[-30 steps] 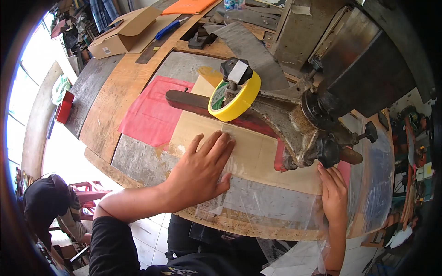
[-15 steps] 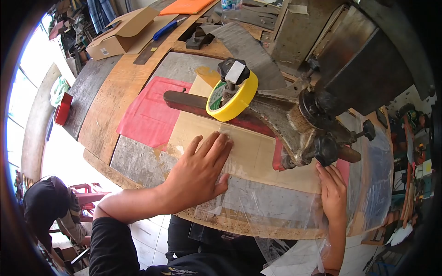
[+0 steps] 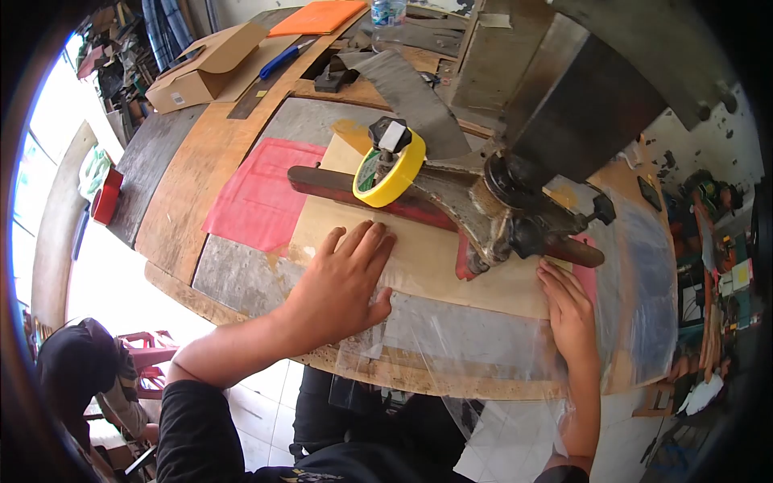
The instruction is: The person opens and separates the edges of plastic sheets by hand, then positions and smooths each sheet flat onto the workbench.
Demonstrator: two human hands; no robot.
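A tan sheet (image 3: 439, 262) lay flat on a worn grey board (image 3: 240, 270), a long dark bar (image 3: 330, 182) crossing over it, as I viewed it from afar through the head camera. The left hand (image 3: 342, 274) rested palm down on the sheet, its fingers stretched out and slightly parted, the thumb set wide of them. The right hand (image 3: 570, 310) was at the sheet's right end, just below a black knob (image 3: 527, 237), its fingers close together; I could not tell whether they pinched anything. Clear film (image 3: 483, 362) spread over the near edge of the board and hung down by the right forearm (image 3: 586, 394). A red sheet (image 3: 258, 197) showed past the tan one's left end. Above, a roll of yellow tape (image 3: 409, 179) hung beside a metal bracket (image 3: 481, 211), near a heavy dark block (image 3: 576, 105). Farther back on the table (image 3: 181, 189), I saw a cardboard box (image 3: 205, 68), a blue-handled tool (image 3: 280, 62), an orange folder (image 3: 318, 18) and a plastic bottle (image 3: 388, 14), while another person (image 3: 76, 362) appeared at lower left, well apart from the hands
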